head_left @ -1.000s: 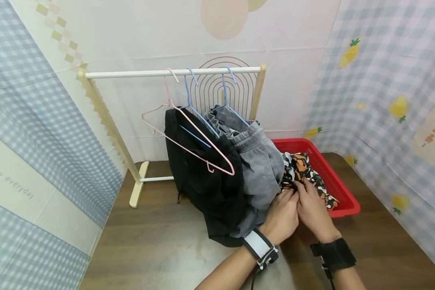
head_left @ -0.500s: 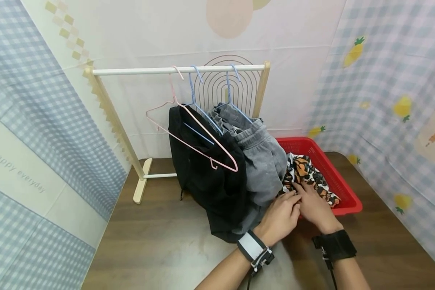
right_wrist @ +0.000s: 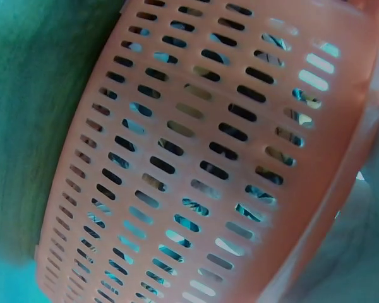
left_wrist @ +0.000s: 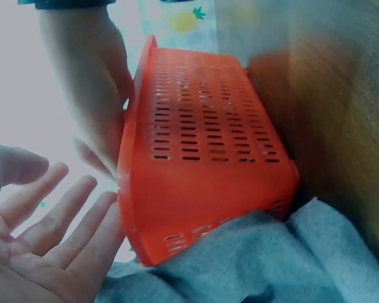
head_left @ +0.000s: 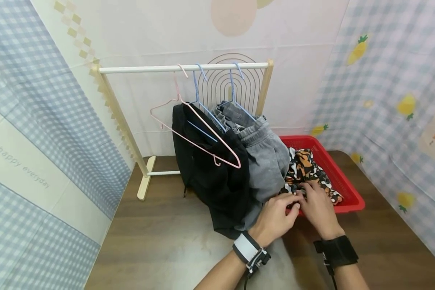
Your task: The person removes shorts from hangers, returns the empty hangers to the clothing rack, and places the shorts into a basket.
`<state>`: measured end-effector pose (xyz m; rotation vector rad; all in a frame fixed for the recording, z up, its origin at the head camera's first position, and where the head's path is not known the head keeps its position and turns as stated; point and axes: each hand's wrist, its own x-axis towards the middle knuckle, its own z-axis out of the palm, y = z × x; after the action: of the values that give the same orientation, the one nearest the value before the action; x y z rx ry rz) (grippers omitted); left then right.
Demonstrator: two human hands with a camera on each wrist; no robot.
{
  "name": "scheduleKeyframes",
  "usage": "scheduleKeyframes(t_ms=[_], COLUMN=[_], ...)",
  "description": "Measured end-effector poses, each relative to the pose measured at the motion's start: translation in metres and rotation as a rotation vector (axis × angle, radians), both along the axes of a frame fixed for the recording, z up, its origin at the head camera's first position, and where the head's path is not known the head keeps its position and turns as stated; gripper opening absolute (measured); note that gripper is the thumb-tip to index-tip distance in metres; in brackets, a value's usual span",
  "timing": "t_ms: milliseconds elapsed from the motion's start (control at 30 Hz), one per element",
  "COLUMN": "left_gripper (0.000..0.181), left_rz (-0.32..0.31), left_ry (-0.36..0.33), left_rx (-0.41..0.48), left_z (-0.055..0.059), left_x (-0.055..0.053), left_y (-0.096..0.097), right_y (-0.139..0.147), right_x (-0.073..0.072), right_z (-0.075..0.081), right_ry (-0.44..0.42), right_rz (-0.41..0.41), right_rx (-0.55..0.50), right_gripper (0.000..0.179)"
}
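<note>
A crumpled garment [head_left: 304, 167] in black, orange and white print lies in the red basket [head_left: 338, 181] at the right of the head view. My left hand [head_left: 277, 215] is at the basket's near left corner, thumb apart from the fingers. In the left wrist view the left hand [left_wrist: 57, 252] shows its palm and loosely straight fingers beside the basket rim, holding nothing. Over the basket's front rim reaches my right hand [head_left: 317, 205], its fingertips on the printed cloth. Whether those fingertips pinch the cloth I cannot tell. Slotted basket wall [right_wrist: 189, 151] fills most of the right wrist view.
A white-barred wooden rack [head_left: 181, 69] carries a bare pink hanger [head_left: 199, 149], black clothing [head_left: 217, 185] and grey elastic-waist bottoms [head_left: 266, 161] on blue hangers. The grey cloth hangs against the basket's left side. Brown tabletop [head_left: 159, 241] lies in front.
The left hand has drawn slightly back from the garment, and its thumb and fingers have spread apart. The right hand stays at the cloth. The head view has shifted a little.
</note>
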<state>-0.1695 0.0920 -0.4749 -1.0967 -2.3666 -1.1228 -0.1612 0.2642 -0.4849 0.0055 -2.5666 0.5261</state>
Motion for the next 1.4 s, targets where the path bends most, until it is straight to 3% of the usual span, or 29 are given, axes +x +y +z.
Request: scheduleKeyframes(t_ms=[267,500,633,1100,1400], left_gripper=[0.021,0.015,0.013,0.013,0.014], left_rz=[0.020,0.051,0.055,0.033,0.052], left_ry=[0.004,0.048,0.069,-0.027,0.041], left_rx=[0.004,0.009,0.044,0.033,0.036], left_z=[0.006,0.004,0.007,0.014,0.027], left_x=[-0.003,-0.002,-0.002,0.006,0.013], left_y=[-0.008,-0.010,-0.013,-0.025,-0.030], right_y=[-0.014,-0.031,-0.039,-0.060,-0.073], right_x=[0.005,0.016,0.022,0.046,0.057], right_z=[0.002,0.012,0.015,0.025,0.031], right_ry=[0.097,0.093,0.159,0.220,0.303], right_rz=[-0.016,-0.059,-0.083,-0.118,-0.114], right_rx=[-0.038,-0.124,-0.154,-0.291,-0.380], right_gripper=[0.021,0.020,0.017,0.015,0.016])
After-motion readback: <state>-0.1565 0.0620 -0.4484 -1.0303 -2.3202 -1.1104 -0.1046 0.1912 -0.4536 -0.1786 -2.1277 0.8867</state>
